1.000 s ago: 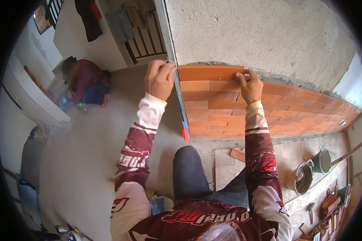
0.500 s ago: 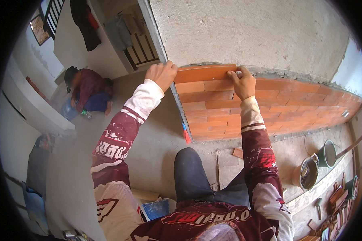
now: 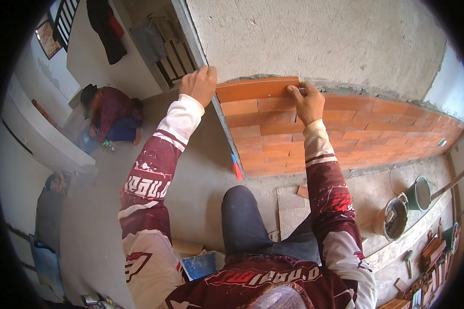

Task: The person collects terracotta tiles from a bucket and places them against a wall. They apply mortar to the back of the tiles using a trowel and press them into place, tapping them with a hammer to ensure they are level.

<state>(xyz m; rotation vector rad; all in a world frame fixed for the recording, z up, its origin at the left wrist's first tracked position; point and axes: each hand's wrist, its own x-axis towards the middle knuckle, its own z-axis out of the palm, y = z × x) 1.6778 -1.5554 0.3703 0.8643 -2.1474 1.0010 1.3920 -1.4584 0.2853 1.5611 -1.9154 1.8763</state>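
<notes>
Spanning everything beyond the fingers: bare plaster wall (image 3: 319,41), ending on the left at a wall edge (image 3: 187,31) next to the left fingertips. Below the right fingers, brick-coloured tiled area (image 3: 345,123), staggered rows. Co-worker (image 3: 116,113) crouched low, well left of the left fingers. Tan bucket (image 3: 379,222) and green bucket (image 3: 413,198) sit down and right of the right fingers, well apart from them. Left hand (image 3: 198,85) is curled narrow at the wall edge, by the tile's left end; can't tell what's inside the fingers. Right hand (image 3: 310,103) has thumb and forefinger pinched on the tile's right end, thumb on the front face. Orange tile (image 3: 258,88) is between the two sets of fingers, on the top row against the wall. Change: a second ago left hand was blurred, pulling at the line; now it's sharp and tucked in at the corner, tile about where it was. Reads as the left end of the line being settled, both ends minded together. Tile's long axis runs left fingers to right fingers, near parallel to the rows, rising slightly rightward in view; broad face toward the wearer. Thin white line (image 3: 263,80) follows its top edge between the fingers.
</notes>
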